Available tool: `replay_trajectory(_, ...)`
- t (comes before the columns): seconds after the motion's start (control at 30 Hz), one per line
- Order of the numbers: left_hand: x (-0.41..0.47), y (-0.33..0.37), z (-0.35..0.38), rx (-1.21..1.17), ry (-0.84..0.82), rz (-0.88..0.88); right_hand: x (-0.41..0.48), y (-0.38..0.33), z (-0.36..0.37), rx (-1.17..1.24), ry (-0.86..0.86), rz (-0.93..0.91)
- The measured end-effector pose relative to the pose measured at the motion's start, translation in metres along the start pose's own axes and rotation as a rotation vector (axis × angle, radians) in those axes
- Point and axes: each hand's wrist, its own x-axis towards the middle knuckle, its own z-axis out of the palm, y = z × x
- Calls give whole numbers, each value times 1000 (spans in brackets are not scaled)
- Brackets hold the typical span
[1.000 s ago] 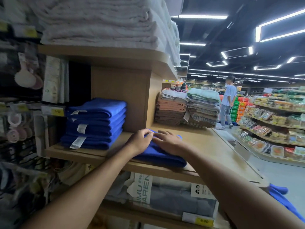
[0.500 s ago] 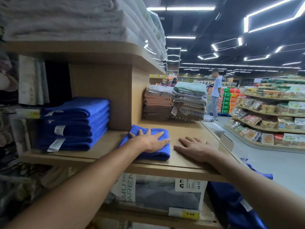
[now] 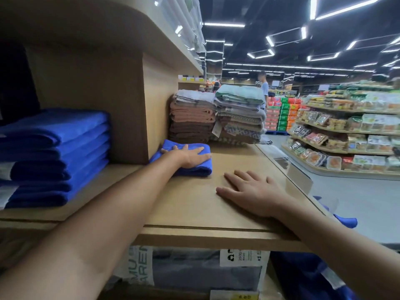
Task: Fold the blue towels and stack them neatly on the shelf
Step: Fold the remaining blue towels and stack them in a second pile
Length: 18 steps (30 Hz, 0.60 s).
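A folded blue towel (image 3: 171, 148) lies on the wooden shelf (image 3: 194, 213), against the corner of the upright divider. My left hand (image 3: 188, 156) lies flat on top of it with straight fingers. My right hand (image 3: 251, 192) rests flat on the bare shelf board to the right of the towel, apart from it. A stack of several folded blue towels (image 3: 54, 156) sits in the compartment at the left. More blue cloth (image 3: 344, 220) hangs below the shelf's right edge, partly hidden by my right arm.
Stacks of brown, grey and green towels (image 3: 218, 115) stand further back on the shelf. Packaged bedding (image 3: 194, 271) fills the shelf below. An upper shelf (image 3: 129, 24) overhangs. A person (image 3: 263, 87) stands in the aisle beside food shelves (image 3: 346, 135) at right.
My right hand came off the folded towel and settled flat on the shelf board. My left hand stayed on the towel, pushing it back toward the divider. The camera moved closer.
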Motion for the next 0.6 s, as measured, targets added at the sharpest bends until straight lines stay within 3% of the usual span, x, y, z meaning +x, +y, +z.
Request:
replay_trajectory(0.3,56,-4,-4,-58,-36,61,3,2,0,13,-15,-7)
replay_trajectory(0.5,18,0,-6,-61,287,138,9,4,4,45,35,1)
replay_trajectory(0.6,-20,8,-4,-89,323,236,11,5,5,71,53,9)
